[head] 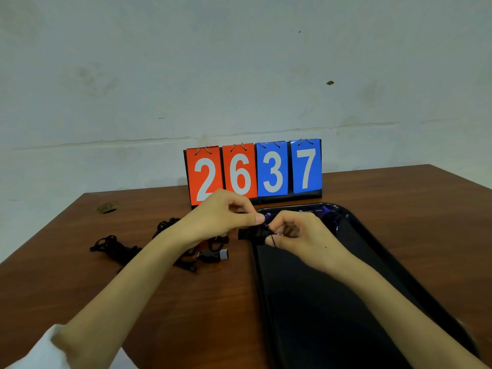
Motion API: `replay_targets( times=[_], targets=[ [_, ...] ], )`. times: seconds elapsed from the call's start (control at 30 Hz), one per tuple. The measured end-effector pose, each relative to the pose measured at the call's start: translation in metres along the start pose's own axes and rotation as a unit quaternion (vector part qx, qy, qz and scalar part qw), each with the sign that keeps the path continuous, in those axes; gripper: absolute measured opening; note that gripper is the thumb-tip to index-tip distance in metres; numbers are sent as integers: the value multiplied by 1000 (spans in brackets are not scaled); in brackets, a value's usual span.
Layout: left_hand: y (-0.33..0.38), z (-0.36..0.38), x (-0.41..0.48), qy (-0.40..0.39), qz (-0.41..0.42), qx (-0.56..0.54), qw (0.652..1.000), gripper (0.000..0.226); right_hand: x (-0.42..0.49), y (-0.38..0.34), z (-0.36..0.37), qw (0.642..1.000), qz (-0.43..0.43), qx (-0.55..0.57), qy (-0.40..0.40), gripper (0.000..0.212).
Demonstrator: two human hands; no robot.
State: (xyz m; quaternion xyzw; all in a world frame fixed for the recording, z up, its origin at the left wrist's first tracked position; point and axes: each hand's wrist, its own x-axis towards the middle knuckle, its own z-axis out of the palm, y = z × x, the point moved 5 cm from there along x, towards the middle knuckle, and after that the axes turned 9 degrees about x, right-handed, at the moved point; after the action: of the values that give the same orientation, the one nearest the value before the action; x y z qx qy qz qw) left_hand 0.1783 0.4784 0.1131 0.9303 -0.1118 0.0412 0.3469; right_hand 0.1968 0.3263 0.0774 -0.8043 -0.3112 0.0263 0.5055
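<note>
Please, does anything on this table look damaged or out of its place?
Yes. The table has a rough patch, seemingly chipped, near its far left corner. Black pieces lie in a tangled heap left of the tray. The left hand and right hand pinch a small black piece; nothing else looks odd.

Small black corded piece [254, 233] between fingers [259, 218]

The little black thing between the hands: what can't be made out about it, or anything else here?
Head view only:
- Small black item: fingers of the left hand and right hand cover much of it; too dark to identify.
- Purple pieces, far end of the black tray: partly behind the right hand, blurred.
- Black pile: left forearm crosses it; tangled.
- Tray's near end: cut off by the bottom edge.
</note>
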Motion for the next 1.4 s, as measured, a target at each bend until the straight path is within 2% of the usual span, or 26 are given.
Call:
replay_targets(
  times=[0.17, 0.33, 0.53, 0.6, 0.73, 0.87, 1.07, 1.2, 1.4],
  targets=[
    [-5, 3, -1, -56, -46, -120, 990, 23, 0, -4, 0, 997, -13, 77, -10, 10],
    [-12, 23, 0, -113, -102, -267, 952, 37, -1, -5, -4, 986, 6, 164, 16, 10],
    [-13, 46, 0, -132, -112, -303, 937, 48, 1, 4, -18, 943, 35, 307, 120, 11],
    [-12, 54, -2, -136, -112, -279, 944, 47, 1, 10, -25, 926, 49, 328, 179, 12],
    [-10, 62, -3, -118, -111, -198, 967, 41, -1, 21, -38, 921, 68, 264, 279, 8],
    [-1, 54, -1, -82, -65, -58, 993, 28, -2, 27, -43, 924, 81, 190, 320, 6],
    [14, 45, -4, -68, 5, 29, 997, 25, -2, 23, -39, 947, 68, 66, 306, 11],
    [18, 33, -5, -32, 41, 59, 997, 24, -3, 18, -32, 963, 52, -13, 266, 10],
    [27, 43, -13, -103, 87, 164, 977, 17, -3, 13, -18, 977, 37, -83, 192, 9]
  ],
)
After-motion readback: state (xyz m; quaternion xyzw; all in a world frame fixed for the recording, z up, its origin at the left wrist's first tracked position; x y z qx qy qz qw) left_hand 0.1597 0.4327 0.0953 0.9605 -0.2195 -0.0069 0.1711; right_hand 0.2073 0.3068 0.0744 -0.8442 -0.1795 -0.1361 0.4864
